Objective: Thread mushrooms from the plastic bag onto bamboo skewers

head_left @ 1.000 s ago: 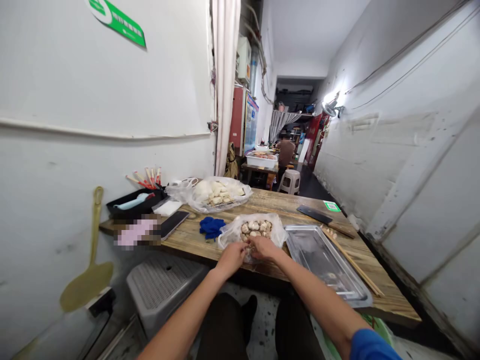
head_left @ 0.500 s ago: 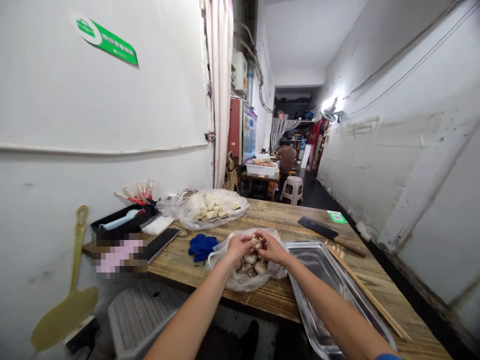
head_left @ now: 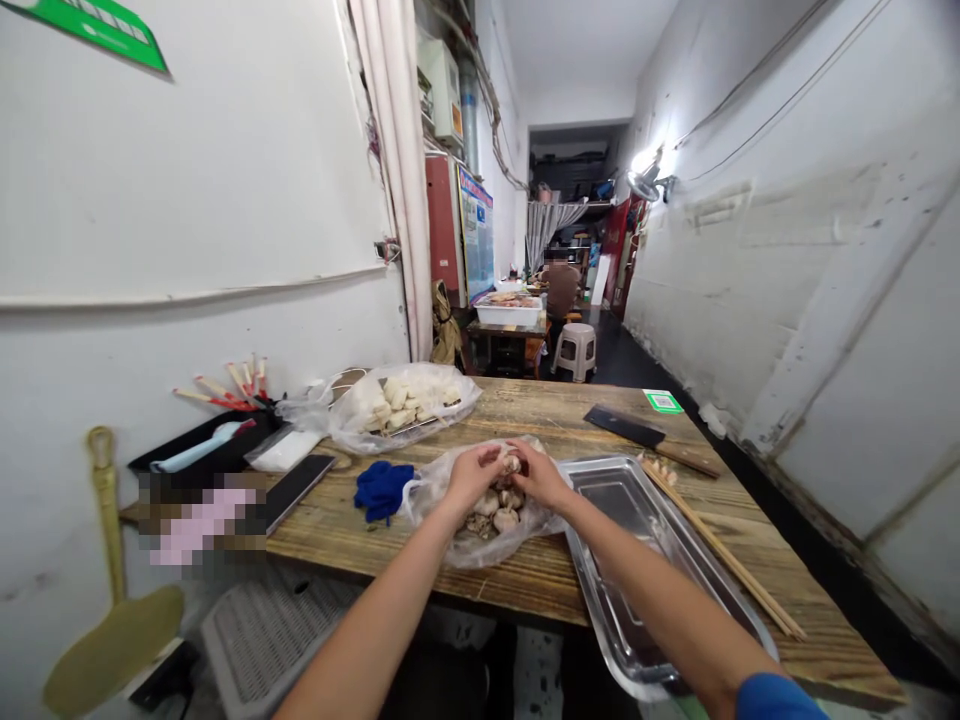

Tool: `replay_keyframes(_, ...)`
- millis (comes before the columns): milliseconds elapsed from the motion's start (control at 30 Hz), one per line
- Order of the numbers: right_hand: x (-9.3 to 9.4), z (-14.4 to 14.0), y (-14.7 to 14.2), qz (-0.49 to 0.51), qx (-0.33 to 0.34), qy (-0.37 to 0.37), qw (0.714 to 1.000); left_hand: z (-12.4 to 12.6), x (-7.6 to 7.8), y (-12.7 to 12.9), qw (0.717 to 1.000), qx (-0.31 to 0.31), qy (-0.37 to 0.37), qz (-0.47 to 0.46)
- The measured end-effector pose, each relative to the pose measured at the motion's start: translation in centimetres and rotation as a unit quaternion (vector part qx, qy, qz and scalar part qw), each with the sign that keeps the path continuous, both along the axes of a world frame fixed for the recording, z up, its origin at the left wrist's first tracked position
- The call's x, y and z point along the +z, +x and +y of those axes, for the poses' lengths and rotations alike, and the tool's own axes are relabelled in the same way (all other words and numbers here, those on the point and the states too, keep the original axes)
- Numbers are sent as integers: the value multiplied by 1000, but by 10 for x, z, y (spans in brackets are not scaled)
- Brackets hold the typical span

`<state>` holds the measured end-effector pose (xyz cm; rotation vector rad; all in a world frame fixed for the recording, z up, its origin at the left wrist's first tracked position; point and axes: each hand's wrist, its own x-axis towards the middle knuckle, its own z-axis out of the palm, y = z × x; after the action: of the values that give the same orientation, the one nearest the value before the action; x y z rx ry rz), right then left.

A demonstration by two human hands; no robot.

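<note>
Head view: we pinch one mushroom (head_left: 511, 464) w/ left hand (head_left: 471, 476) & right hand (head_left: 541, 477) over bag (head_left: 480, 545), beside tray (head_left: 675, 590); grip gently.

The tabletop (head_left: 525, 590) is rough, matt, grainy wood. At centre, thin glossy clear plastic forms the crinkled bag (head_left: 442, 500). Right of it lies a smooth, shiny metal tray (head_left: 637, 520); left, a soft matt blue cloth (head_left: 381, 488).

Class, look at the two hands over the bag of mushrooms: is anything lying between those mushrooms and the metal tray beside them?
Nothing visible does. Both the left hand and right hand hold a mushroom above the open bag, and the metal tray lies directly beside the bag.
</note>
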<state>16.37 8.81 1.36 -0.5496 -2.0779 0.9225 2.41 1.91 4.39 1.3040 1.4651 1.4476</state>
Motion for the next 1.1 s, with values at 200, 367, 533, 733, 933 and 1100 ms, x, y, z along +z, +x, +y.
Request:
replay_keyframes(200, 2, -8, 0, -5, 31, -14, 999, -4, 4, -3, 1000, 6, -12, -15)
replay_keyframes(367, 5, -12, 3, -8, 31, -18, 999, -4, -1, -3, 997, 37, -26, -70)
replay_keyframes(533, 8, -12, 6, -9, -3, -22, 1000, -10, 4, -6, 995, 6, -58, -82)
replay_keyframes(733, 12, -15, 3, -5, 5, -36, 999, -14, 10, -2, 996, -39, -86, -8)
replay_keyframes(933, 6, -15, 4, 3, 24, -79, 997, -13, 10, 1, 995, -51, -63, 54)
replay_keyframes(1100, 4, -17, 6, 12, 51, -123, 991, -17, 9, 1, 993, -69, -52, 81)
